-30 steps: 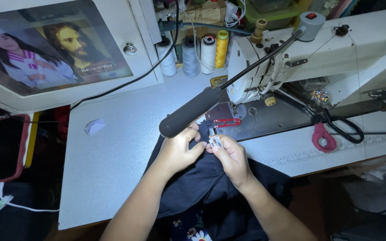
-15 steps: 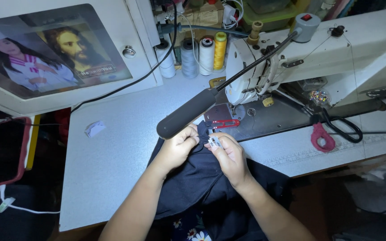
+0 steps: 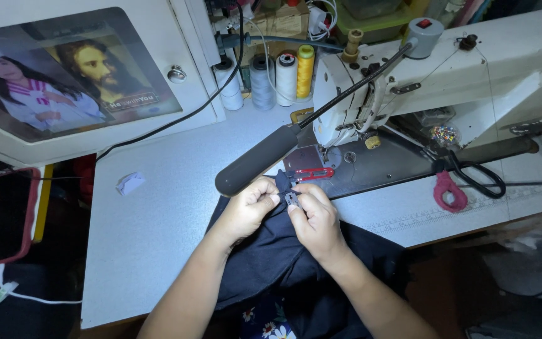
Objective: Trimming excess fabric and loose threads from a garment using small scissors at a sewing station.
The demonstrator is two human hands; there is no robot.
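A phone (image 3: 4, 216) lies far left on the tabletop (image 3: 158, 220). The left hand (image 3: 246, 210) pinches dark fabric (image 3: 271, 263); just right, the right hand (image 3: 315, 220) – fingers closed narrow – holds a small zipper piece (image 3: 292, 199) between both hands. Red snips (image 3: 312, 174) lie just behind – scissors (image 3: 465, 182) well right.

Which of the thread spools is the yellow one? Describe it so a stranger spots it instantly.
Start at the white sewing machine. Just left of its head, a row of thread spools stands upright at the back of the table. The yellow spool is the rightmost, nearest the machine; its neighbours are white or grey.
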